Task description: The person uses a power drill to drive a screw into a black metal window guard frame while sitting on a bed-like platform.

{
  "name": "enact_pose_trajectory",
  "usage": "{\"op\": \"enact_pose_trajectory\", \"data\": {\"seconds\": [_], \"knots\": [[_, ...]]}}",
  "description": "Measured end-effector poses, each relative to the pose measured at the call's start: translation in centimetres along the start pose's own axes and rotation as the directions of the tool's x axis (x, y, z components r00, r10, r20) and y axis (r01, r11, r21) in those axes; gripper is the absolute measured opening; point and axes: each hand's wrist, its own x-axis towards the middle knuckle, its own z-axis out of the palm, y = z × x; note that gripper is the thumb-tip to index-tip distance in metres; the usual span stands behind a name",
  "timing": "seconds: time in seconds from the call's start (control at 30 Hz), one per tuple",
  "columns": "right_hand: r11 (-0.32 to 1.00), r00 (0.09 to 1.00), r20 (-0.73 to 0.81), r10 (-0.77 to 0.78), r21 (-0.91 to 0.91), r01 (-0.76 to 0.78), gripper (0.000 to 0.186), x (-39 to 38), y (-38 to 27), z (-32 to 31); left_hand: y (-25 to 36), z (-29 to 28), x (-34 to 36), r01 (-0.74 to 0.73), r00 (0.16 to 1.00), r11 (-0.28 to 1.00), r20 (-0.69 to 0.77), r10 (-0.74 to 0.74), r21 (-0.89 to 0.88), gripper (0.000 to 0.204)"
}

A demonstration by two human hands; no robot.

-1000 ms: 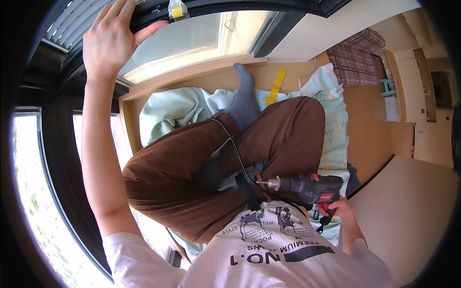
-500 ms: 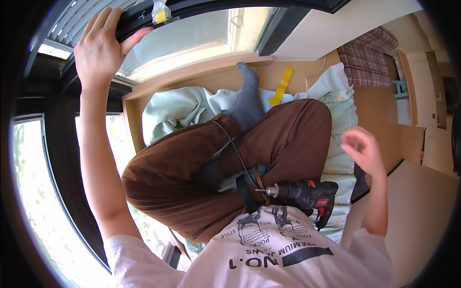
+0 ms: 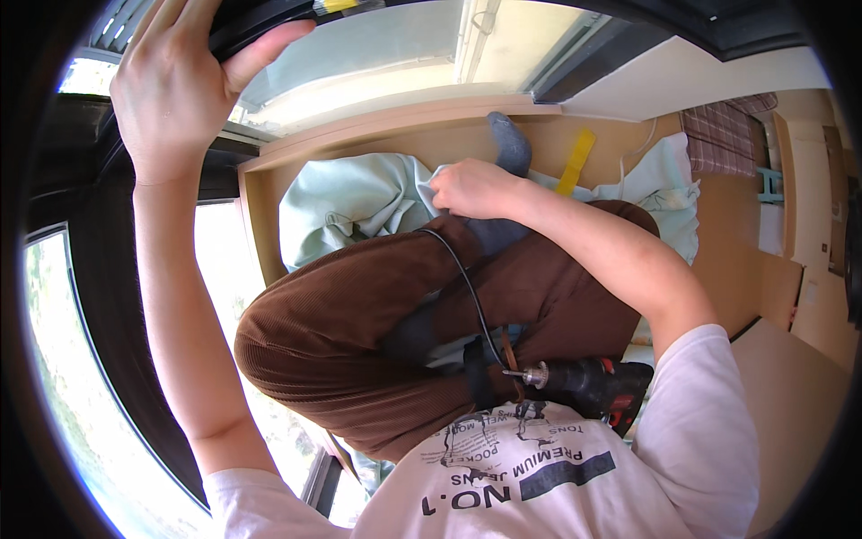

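My left hand (image 3: 175, 94) is raised at the upper left, its fingers curled over a black window frame (image 3: 269, 18) with the thumb along it. My right hand (image 3: 471, 186) reaches across to the pale mint blanket (image 3: 341, 198), fingers closed at its folded edge beside my grey sock (image 3: 510, 144); what they grip is unclear. A black and red drill (image 3: 579, 386) lies on my lap, its bit pointing left, partly hidden by my right sleeve. A black cable (image 3: 467, 278) loops over my brown trousers.
A yellow strip (image 3: 576, 162) lies on the wooden surface beside the blanket, near a white cord (image 3: 642, 144). At the right are a plaid cushion (image 3: 714, 144) and pale wooden furniture (image 3: 808, 225). Bright windows (image 3: 58, 332) with dark frames line the left.
My right hand has let go of the drill and moved up and left to the blanket. The drill stays on my lap. The view has shifted slightly, with my left hand still on the frame.
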Motion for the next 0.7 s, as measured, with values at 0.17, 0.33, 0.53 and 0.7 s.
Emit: {"op": "enact_pose_trajectory", "data": {"seconds": [0.17,0.33,0.53,0.7], "knots": [[0.983,0.993,0.104,-0.048,-0.172,0.065,0.016,1.4,0.9,1.6,0.9,-0.7,1.2,0.014,1.0,0.998,-0.017,-0.015,-0.069,0.077],[0.999,0.996,0.091,0.02,0.04,-0.023,0.01,1.9,1.3,1.2,1.3,-0.8,1.7,0.016,0.999,0.996,-0.037,-0.019,-0.086,0.08],[0.658,0.864,-0.095,0.495,0.69,-0.301,0.01,0.0,-2.9,-5.1,1.8,-1.1,1.9,0.062,0.998,0.994,-0.016,-0.063,-0.092,0.079],[0.799,0.798,-0.502,0.335,0.6,0.042,0.007,-2.4,-11.1,-16.8,1.8,-1.5,1.7,0.073,0.997,0.994,-0.012,-0.074,-0.087,0.079]]}}
